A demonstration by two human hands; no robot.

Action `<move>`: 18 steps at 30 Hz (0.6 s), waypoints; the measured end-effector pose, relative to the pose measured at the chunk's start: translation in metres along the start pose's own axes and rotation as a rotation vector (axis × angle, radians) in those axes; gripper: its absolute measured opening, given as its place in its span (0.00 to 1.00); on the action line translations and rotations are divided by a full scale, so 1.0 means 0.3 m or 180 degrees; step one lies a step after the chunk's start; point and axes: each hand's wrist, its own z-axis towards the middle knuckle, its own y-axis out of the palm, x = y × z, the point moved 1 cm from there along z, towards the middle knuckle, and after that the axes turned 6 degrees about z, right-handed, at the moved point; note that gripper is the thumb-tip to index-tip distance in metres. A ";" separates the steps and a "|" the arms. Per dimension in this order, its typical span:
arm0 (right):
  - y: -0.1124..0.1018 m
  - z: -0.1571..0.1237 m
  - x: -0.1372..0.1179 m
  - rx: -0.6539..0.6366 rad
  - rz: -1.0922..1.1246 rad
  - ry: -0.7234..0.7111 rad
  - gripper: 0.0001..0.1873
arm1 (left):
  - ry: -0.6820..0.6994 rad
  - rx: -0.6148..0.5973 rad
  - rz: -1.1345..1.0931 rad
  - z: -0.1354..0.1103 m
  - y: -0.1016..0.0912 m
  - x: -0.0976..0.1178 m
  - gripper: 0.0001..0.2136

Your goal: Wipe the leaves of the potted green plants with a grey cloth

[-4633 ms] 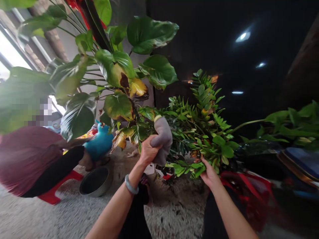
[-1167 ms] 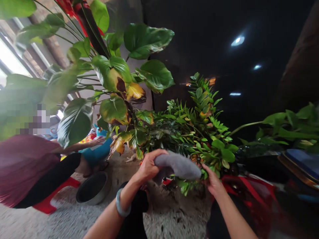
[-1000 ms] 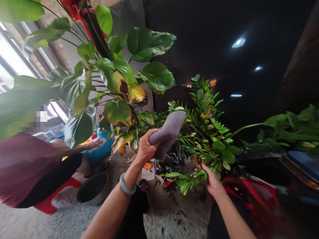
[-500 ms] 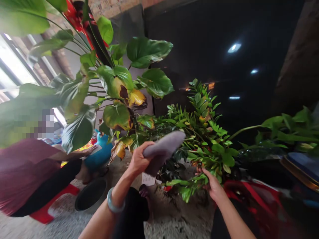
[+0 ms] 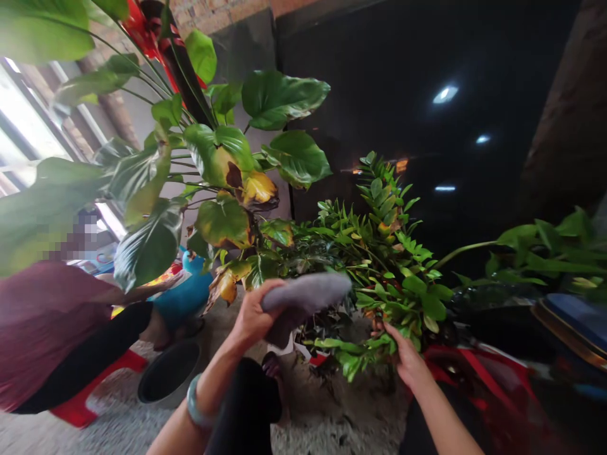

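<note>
My left hand (image 5: 251, 315) is closed round a grey cloth (image 5: 303, 295), which sticks out to the right over the low leafy plant (image 5: 379, 253). A pale bracelet (image 5: 193, 404) sits on that wrist. My right hand (image 5: 403, 354) grips a drooping green frond (image 5: 353, 351) of the same plant, fingers curled under its leaves. The cloth lies just above and left of that frond, blurred by motion.
A tall plant with big leaves (image 5: 213, 145), some yellowed, rises at left. Another person in a maroon top (image 5: 42, 335) crouches at left beside a blue pot (image 5: 184, 300). A dark metal bowl (image 5: 168, 379) sits on the speckled floor. More greenery (image 5: 545, 249) stands at right.
My left hand has swung the grey cloth up and then back down to lie level above the frond. My right hand has kept hold of the frond. The view tilted slightly.
</note>
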 end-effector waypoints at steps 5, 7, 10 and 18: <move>0.010 0.005 0.009 0.0047 -0.0009 -0.0039 0.19 | -0.0411 0.0910 0.0517 0.049 0.005 -0.048 0.15; 0.006 0.003 0.010 0.0034 -0.0012 -0.0072 0.19 | -0.0796 0.0597 0.0681 -0.024 0.053 -0.088 0.16; -0.008 0.003 0.010 0.0026 -0.0089 -0.0092 0.18 | -0.1013 -0.0151 0.0511 -0.163 0.108 -0.105 0.15; -0.018 0.022 0.015 -0.0014 -0.0155 -0.0076 0.19 | -0.0517 0.1229 0.0227 -0.049 0.001 0.029 0.14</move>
